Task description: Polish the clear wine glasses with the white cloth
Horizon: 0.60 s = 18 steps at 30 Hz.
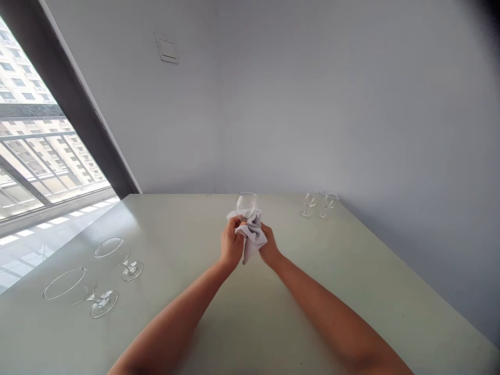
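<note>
A clear stemmed glass [247, 204] is held upright above the table, bowl up, in front of me. My left hand [232, 242] is closed around its lower part from the left; the stem and foot are hidden by fingers and cloth. A pale grey cloth [253, 235] wraps the underside of the bowl and hangs down between my hands. From the right, my right hand [269, 245] is closed on the cloth, with most of its fingers hidden behind the folds.
Two stemmed glasses [112, 251] [104, 303] stand at the left of the pale green table [250, 323]. At the far right edge stand two more glasses [309, 202] [328, 204]. Grey walls [332, 104] rise behind; a window [35, 140] is at the left.
</note>
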Available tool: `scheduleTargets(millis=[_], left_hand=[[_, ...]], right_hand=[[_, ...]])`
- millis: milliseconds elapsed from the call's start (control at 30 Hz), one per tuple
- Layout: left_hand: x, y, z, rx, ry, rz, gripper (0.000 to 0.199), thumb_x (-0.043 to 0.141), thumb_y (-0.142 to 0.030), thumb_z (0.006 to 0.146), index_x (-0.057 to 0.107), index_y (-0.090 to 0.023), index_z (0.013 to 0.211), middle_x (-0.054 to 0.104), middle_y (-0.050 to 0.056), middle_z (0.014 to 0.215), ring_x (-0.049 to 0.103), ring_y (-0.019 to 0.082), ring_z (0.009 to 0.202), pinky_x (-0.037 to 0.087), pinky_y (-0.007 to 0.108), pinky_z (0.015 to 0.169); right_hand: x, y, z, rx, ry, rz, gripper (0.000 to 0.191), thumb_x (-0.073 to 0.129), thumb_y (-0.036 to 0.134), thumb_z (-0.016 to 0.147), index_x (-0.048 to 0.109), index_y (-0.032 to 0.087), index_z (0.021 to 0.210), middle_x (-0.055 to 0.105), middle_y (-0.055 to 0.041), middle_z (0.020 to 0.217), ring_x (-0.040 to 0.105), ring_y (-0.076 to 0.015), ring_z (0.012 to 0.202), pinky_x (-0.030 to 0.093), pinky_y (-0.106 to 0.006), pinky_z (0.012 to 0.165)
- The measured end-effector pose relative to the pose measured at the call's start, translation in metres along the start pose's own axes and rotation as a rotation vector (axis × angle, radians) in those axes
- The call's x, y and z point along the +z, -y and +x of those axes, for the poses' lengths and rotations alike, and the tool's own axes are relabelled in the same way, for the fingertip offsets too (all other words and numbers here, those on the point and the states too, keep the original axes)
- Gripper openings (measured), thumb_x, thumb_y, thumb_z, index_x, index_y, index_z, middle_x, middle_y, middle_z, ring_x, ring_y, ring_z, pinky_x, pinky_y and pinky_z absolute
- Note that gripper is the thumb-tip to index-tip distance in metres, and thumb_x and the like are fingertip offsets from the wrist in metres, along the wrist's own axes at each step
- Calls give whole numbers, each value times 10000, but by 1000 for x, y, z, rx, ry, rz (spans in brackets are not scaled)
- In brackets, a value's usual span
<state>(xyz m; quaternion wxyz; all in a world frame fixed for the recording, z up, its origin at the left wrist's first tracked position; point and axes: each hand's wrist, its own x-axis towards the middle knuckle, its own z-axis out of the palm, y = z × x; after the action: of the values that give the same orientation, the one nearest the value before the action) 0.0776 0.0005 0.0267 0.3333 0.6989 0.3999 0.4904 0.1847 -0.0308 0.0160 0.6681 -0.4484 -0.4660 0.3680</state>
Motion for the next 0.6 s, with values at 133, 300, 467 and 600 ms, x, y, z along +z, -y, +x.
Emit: scheduleTargets(millis=[133, 300, 467, 600], left_hand=[[-15, 9, 12, 139, -50, 203, 230, 417, -368, 838, 554, -220, 948, 612, 1, 802, 550, 126, 698, 377, 223, 639], [-26, 27, 23, 219, -115, 383, 242, 424, -377, 840, 579, -208, 918, 577, 8, 732, 527, 116, 644, 341, 206, 570], [-22, 43, 24, 455, -128, 484, 215, 449, -339, 848, 596, -198, 916, 587, 15, 702, 499, 109, 589, 361, 227, 611], [-23, 48, 26, 584, -163, 554, 187, 468, -295, 847, 584, -196, 955, 619, 25, 749, 539, 114, 625, 379, 247, 683]], right_hand=[[-15, 7, 17, 99, -151, 147, 225, 582, 405, 689, 526, 188, 669, 487, 11, 635, 427, -127, 604, 364, -259, 562], [-37, 26, 28, -29, -216, -15, 230, 596, 402, 690, 536, 180, 692, 489, 15, 610, 448, -124, 579, 372, -256, 537], [-36, 43, 18, -464, -105, -612, 191, 463, 258, 799, 613, 231, 914, 613, -41, 878, 523, -214, 950, 413, -369, 789], [-29, 56, 13, -635, 66, -1016, 281, 521, 293, 789, 596, 214, 1048, 640, -63, 853, 438, -262, 1105, 280, -459, 955]])
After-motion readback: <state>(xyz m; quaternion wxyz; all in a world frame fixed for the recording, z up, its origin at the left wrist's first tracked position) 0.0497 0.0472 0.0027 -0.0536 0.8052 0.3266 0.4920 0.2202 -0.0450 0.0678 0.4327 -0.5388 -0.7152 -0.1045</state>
